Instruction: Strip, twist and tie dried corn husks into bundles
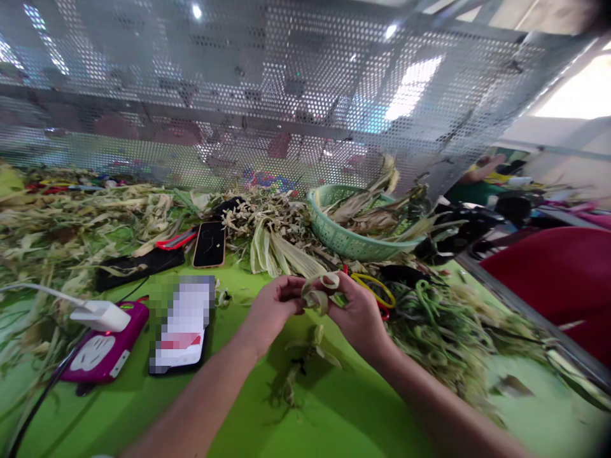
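Between my two hands is a curled strip of pale corn husk (316,294), looped over on itself. My left hand (279,304) pinches its left side with the fingers bent inward. On the other side my right hand (356,308) grips it between thumb and fingers. Below them on the green table lies a small tied husk piece (308,356), with a dark band round its middle. Just beyond the hands spreads a fan of pale husk (281,251). Yellow-handled scissors (375,286) lie close behind my right hand, partly covered.
A green basket (353,238) of dry husks stands at the back. A phone with a lit screen (184,324), a dark phone (210,244) and a purple power strip (107,346) lie left. Green fibres (443,337) heap at right. A perforated metal panel (267,95) rises behind.
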Tool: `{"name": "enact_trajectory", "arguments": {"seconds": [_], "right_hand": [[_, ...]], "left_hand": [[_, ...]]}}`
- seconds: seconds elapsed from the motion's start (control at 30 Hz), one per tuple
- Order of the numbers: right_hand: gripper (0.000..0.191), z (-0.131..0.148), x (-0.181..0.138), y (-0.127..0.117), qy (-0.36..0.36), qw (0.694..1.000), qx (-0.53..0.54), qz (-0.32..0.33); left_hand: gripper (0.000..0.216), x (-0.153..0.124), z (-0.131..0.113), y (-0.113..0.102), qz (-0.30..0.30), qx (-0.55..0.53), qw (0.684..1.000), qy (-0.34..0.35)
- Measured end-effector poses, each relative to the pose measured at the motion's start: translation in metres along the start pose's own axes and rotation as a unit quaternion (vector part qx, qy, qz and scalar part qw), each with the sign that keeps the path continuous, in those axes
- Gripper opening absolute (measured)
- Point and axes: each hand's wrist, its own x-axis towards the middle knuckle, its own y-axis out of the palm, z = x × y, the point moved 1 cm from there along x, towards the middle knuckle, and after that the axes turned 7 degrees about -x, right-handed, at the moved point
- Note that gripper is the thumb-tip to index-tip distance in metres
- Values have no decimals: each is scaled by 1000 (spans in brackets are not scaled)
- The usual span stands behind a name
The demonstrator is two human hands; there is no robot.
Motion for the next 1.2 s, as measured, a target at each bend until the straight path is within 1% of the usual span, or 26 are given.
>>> {"name": "enact_trajectory", "arguments": {"seconds": [0.23, 0.37, 0.5, 0.6, 0.77, 0.9, 1.1, 1.2], "right_hand": [[13, -4, -1, -1, 11, 999, -13, -28], [10, -2, -1, -1, 16, 999, -16, -29], [11, 0, -1, 1, 30, 999, -8, -30], [12, 1, -1, 2, 45, 998, 12, -30], [9, 2, -2, 5, 75, 994, 80, -28], [7, 1, -1, 7, 90, 991, 96, -29], [10, -1, -3, 10, 81, 991, 104, 4], [18, -1, -3, 11, 72, 994, 80, -1]], "left_hand": [[26, 3, 4, -1, 6, -15, 1000, 3], [25, 3, 5, -2, 0, -14, 1000, 3], [22, 3, 5, -2, -4, -14, 1000, 2], [23, 3, 6, -3, -5, -4, 1000, 4], [27, 4, 7, -5, 5, 11, 1000, 11], [32, 3, 7, -3, 14, 6, 1000, 14], [30, 4, 4, -2, -15, 6, 1000, 16], [26, 5, 3, -3, -40, 8, 999, 27]]}}
